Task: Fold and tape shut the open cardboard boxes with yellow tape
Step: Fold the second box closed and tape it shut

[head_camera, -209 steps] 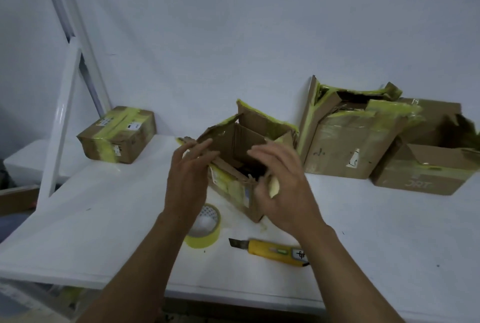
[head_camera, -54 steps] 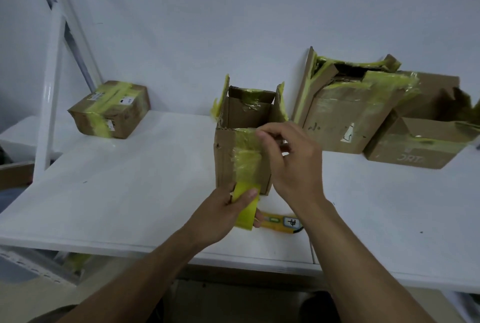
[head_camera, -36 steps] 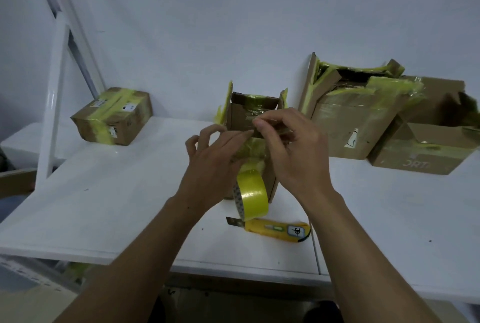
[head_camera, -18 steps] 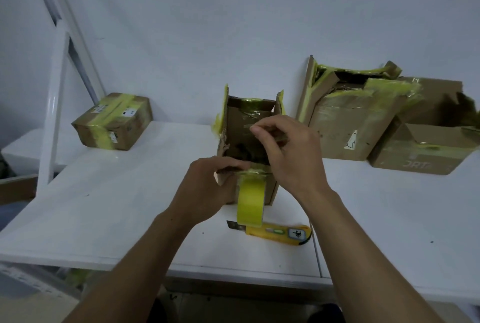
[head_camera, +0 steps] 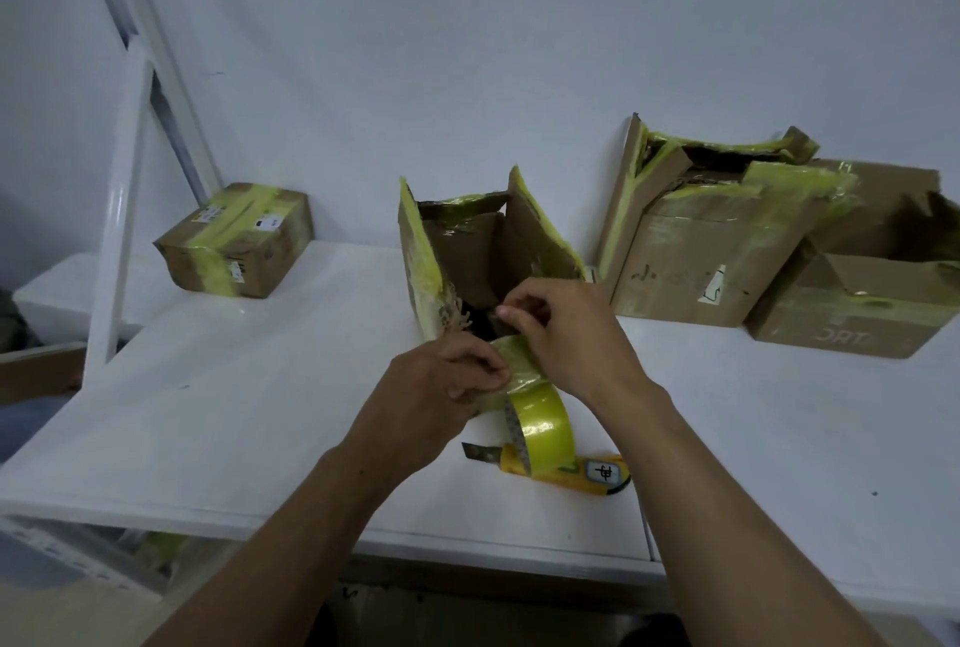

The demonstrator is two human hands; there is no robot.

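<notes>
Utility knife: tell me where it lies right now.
Head view, centre: the utility knife lies flat on the white table, in front of the open box, partly behind the tape roll.

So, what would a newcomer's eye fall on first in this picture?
The open cardboard box in the middle, flaps upright, draws the eye first; before it the left hand and right hand pinch tape drawn from the yellow tape roll. Torn open boxes stand at the right, one taped box far left.
</notes>
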